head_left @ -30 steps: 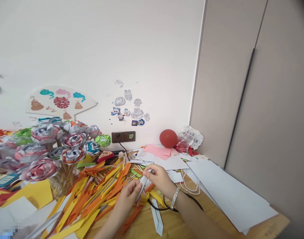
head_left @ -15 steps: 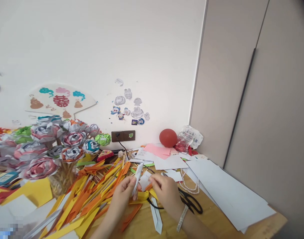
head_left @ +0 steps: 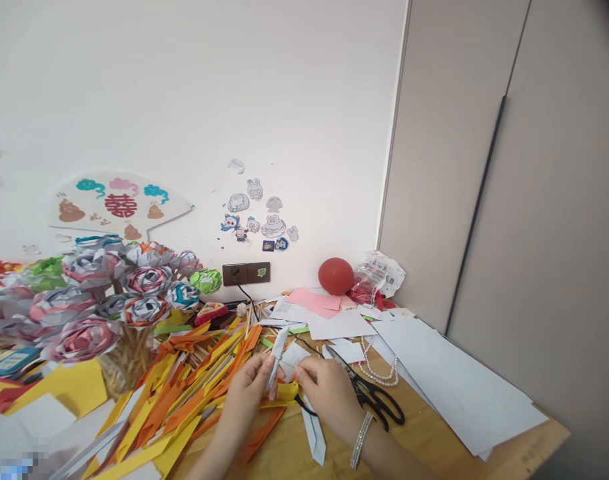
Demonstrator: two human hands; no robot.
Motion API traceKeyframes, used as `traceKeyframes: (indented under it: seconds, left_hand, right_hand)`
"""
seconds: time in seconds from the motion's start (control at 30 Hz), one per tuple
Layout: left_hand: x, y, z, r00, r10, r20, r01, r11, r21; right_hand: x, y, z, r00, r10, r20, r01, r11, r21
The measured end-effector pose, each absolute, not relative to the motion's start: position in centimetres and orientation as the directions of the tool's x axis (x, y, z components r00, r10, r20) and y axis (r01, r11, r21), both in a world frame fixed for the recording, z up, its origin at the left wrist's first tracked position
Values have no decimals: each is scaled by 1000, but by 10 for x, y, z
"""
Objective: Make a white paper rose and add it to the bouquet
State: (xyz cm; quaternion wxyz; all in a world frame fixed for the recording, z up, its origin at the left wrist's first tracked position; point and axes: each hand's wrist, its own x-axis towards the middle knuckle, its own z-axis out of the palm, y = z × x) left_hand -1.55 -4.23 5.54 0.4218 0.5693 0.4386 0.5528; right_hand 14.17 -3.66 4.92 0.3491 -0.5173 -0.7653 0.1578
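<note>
My left hand (head_left: 248, 385) is closed, its thumb and fingers pinching a narrow folded white paper strip (head_left: 280, 343) that stands tilted upward. Just to the right, my right hand (head_left: 329, 385) is closed too, thumb and fingertip pressed together. A white paper piece (head_left: 293, 355) shows between the hands; whether the right fingers grip it or something thin, I cannot tell. Below the hands lies a yellow object (head_left: 286, 395) with a black cord. Another folded pale strip (head_left: 313, 437) rests on the table, partly under my right hand.
Black-handled scissors (head_left: 379, 399) lie right of my right hand, near a pearl string (head_left: 384, 380). Orange and yellow folded strips (head_left: 184, 400) pile up leftward, below paper flowers (head_left: 147, 280). Large white sheets (head_left: 459, 380) cover the right side. A red balloon (head_left: 336, 276) sits behind.
My right hand has shifted slightly left and down, closer to the left hand. More of the scissors now shows. The left hand still pinches the white strip.
</note>
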Motion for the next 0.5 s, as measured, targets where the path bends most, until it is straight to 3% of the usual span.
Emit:
traceKeyframes:
  seconds: [0.23,0.5]
  left_hand:
    - [-16,-43,57,5,965,261,22,-261,965]
    - [-18,-40,57,51,980,192,-99,-186,977]
  right_hand:
    - [141,-37,49,-207,914,350,695,389,-605]
    - [156,-23,55,-408,878,248,358,404,-842]
